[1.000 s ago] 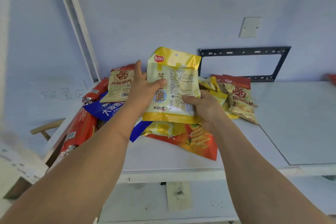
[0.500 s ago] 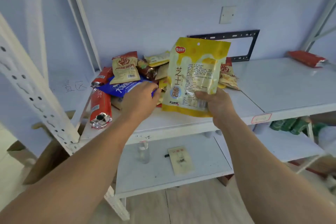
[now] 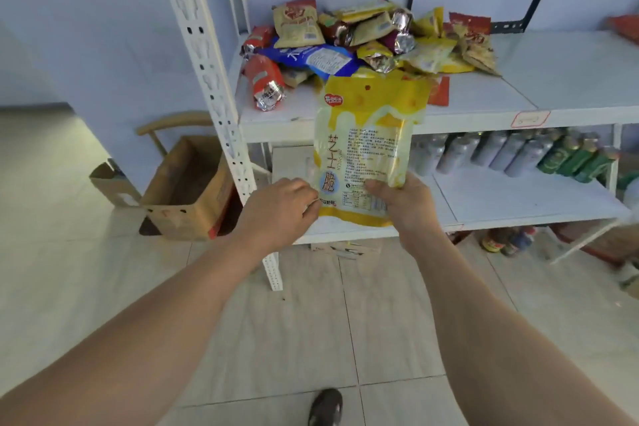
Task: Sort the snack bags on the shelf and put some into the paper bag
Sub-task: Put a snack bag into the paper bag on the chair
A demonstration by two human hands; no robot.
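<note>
A yellow snack bag with blue and red print hangs upright in front of the white shelf, below its top board. My right hand grips its lower right part, thumb on the front. The curled fingers of my left hand pinch its lower left edge. A mixed pile of snack bags, yellow, red, blue and foil, lies on the left of the top board. No paper bag shows.
A white perforated shelf post stands left of my hands. An open cardboard box sits on the tiled floor beside it. Silver cans and green cans line the lower board. My shoe is at the bottom.
I have stepped back from the shelf and the yellow snack bag has come down and away from the pile. My left hand, off the bag half a second ago, is at its lower left edge.
</note>
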